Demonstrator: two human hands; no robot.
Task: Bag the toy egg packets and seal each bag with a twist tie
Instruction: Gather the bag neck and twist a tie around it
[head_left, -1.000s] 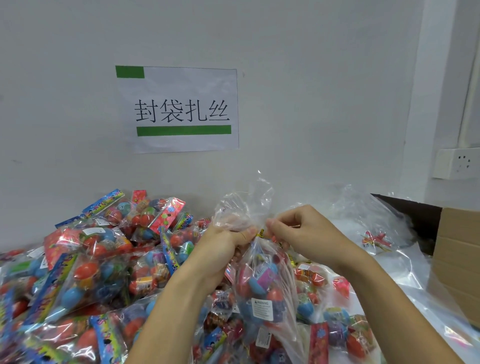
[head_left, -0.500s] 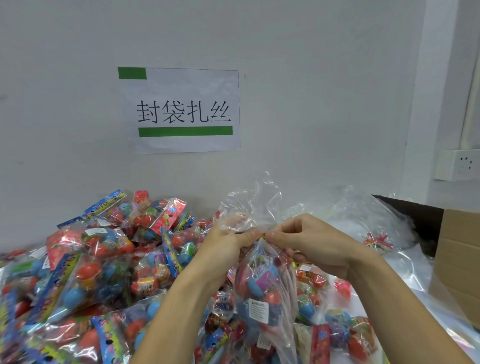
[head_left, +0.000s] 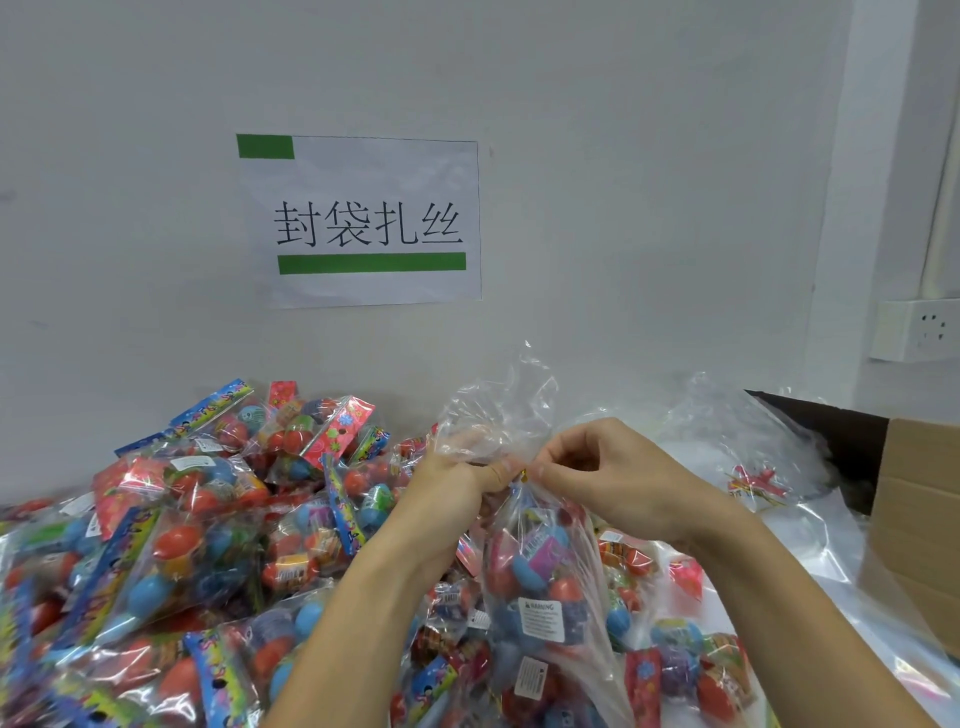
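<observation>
Little has moved: both hands (head_left: 524, 473) pinch the gathered clear bag's (head_left: 545, 571) gold-tied neck.

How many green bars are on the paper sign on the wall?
2: a short green bar at the paper sign's top left corner, and a long green bar beneath the characters.

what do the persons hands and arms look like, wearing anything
Both the left hand and right hand are bare: no gloves, rings, watch or wristbands show. The forearms are bare as far as the frame's bottom edge, with no sleeves in view.
</observation>
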